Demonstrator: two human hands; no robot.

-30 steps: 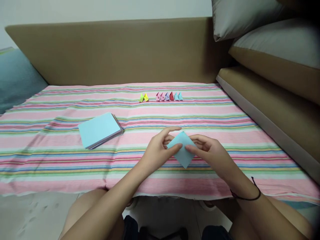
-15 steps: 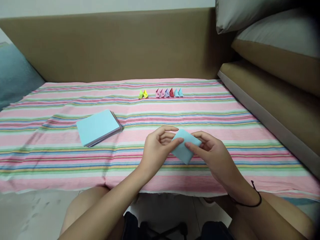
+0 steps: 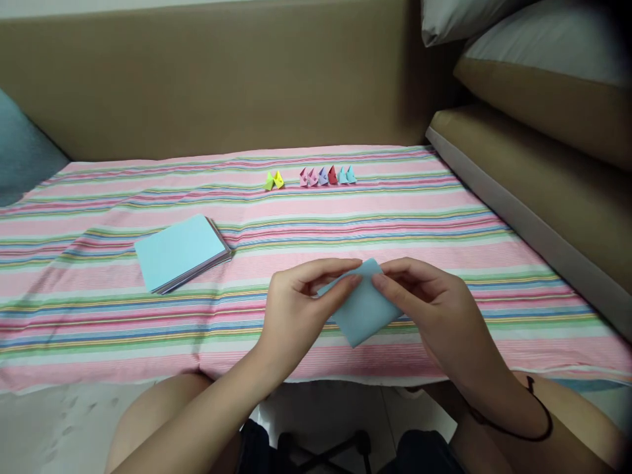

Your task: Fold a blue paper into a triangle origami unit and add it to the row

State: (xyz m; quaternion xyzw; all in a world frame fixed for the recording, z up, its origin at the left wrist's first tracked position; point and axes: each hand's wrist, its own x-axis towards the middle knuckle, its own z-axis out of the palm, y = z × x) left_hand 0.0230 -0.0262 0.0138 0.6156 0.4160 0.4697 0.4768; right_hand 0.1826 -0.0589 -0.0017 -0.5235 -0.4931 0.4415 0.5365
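A light blue piece of folded paper point(image 3: 368, 309) is held in the air between my two hands, one corner pointing down toward me. My left hand point(image 3: 309, 303) pinches its upper left part, thumb on the near face and fingers behind. On the other side my right hand point(image 3: 429, 303) grips the upper right edge the same way. Both thumbs lie close together near the top corner. The fingers behind the paper are partly hidden. To the left lies a stack of paper point(image 3: 180, 250) with a light blue sheet on top.
Small folded paper figures stand in a row at the back: yellowish ones point(image 3: 274, 180), then pink, purple, red point(image 3: 332, 175) and light blue ones point(image 3: 347, 175). A striped cloth point(image 3: 266, 230) covers the surface. Stacked cushions point(image 3: 533, 151) border the right, a brown backrest point(image 3: 222, 79) the rear.
The folded paper has turned and come slightly nearer, showing a larger face. My hands have shifted with it, the left fingers now stretched along its top. The whole view has tilted slightly.
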